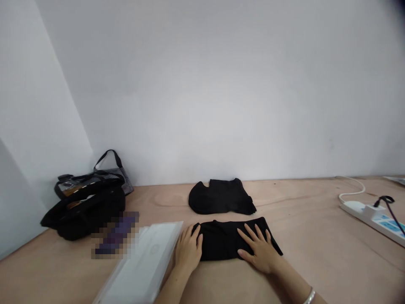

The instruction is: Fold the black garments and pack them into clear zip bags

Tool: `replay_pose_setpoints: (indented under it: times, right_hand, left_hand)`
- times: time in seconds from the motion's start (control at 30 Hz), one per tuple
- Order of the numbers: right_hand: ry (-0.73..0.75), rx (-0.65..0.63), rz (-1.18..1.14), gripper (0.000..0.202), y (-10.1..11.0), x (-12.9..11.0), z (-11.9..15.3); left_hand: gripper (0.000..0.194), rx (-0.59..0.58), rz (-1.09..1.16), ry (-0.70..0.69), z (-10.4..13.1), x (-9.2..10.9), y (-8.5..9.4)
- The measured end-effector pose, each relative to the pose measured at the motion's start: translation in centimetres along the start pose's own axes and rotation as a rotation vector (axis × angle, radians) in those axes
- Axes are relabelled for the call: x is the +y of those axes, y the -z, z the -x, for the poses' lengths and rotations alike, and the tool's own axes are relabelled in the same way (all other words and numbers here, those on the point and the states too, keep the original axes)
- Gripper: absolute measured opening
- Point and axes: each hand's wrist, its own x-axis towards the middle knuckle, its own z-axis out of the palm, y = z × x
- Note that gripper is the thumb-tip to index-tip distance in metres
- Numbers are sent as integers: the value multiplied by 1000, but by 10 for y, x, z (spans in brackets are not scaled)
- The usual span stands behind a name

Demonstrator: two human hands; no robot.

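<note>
A black cloth, roughly rectangular, lies flat on the wooden table near its front. My left hand rests at the cloth's left end, fingers apart and pointing away from me. On the cloth's right part my right hand lies with its fingers spread; a silver bangle circles that wrist. Behind this cloth sits a second black cloth piece, with a rounded left end and a notch in its upper edge. Neither hand touches that one.
White plastic packaging lies left of my left hand. Farther left are a blurred-out item, a black bag and a striped bag. A power strip with cables lies at the right. A wall rises behind the table.
</note>
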Motion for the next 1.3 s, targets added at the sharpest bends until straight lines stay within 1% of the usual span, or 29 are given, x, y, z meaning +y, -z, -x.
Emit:
replay_pose_setpoints:
  times: [0.07, 0.13, 0.23, 0.33, 0.4, 0.43, 0.5, 0.57, 0.67, 0.77, 0.87, 0.93, 1.03, 1.07, 1.1, 1.13, 1.17, 1.2, 1.27, 1.3]
  right_hand:
    - [3, 0, 3, 69, 3, 0, 1]
    - [-1, 33, 11, 68, 6, -6, 1]
    - [77, 98, 5, 62, 12, -26, -4]
    - [203, 95, -31, 57, 12, -51, -13]
    - [223, 82, -40, 57, 7, -64, -19]
    - [217, 77, -39, 58, 3, -69, -22]
    - [199, 65, -38, 60, -5, -74, -28]
    - [194, 63, -40, 60, -13, -75, -32]
    - [214, 88, -49, 61, -20, -75, -37]
    - [224, 118, -55, 61, -22, -76, -40]
    - [225, 138, -57, 61, -23, -76, -41]
    - [226, 143, -60, 61, -23, -76, -41]
    - [226, 143, -67, 60, -23, -76, -39]
    - [223, 146, -71, 60, -23, -77, -39]
    - [219, 151, -77, 61, -23, -78, -39]
    - [214, 156, -85, 63, -22, -78, -38]
    - [213, 162, -96, 64, -20, -78, -38]
    - [212, 170, -107, 65, -18, -77, -38]
    - [206, 198, -108, 62, -11, -70, -36]
    - [190, 219, -91, 59, -7, -64, -35]
  left_hand:
    - [43, -54, -20, 17, 2, -2, 0]
    - [43, -66, -52, 45, 4, 0, 1]
    - [43, -45, -124, 99, 6, 6, 7]
    - [49, -73, -267, 168, 8, 13, 15]
    - [57, -121, -354, 206, 9, 16, 19]
    - [58, -140, -378, 213, 9, 17, 20]
    - [52, -146, -388, 207, 9, 16, 22]
    - [45, -128, -372, 198, 9, 15, 25]
    - [38, -114, -306, 202, 7, 13, 32]
    - [34, -97, -183, 227, 4, 10, 41]
    - [33, 9, 64, 217, 0, 4, 45]
    - [40, 106, 342, 242, -3, -1, 42]
    - [57, 227, 896, 395, -6, -4, 28]
    - [57, 244, 1082, 445, -5, -3, 21]
    - [54, 245, 1244, 478, -5, -1, 15]
    - [47, 234, 1359, 502, -4, 1, 9]
    - [39, 218, 1412, 524, -3, 3, 3]
    - [32, 205, 1404, 544, -2, 4, -1]
    - [27, 216, 1267, 556, 0, 8, -6]
    - [29, 231, 1181, 525, 0, 10, -7]
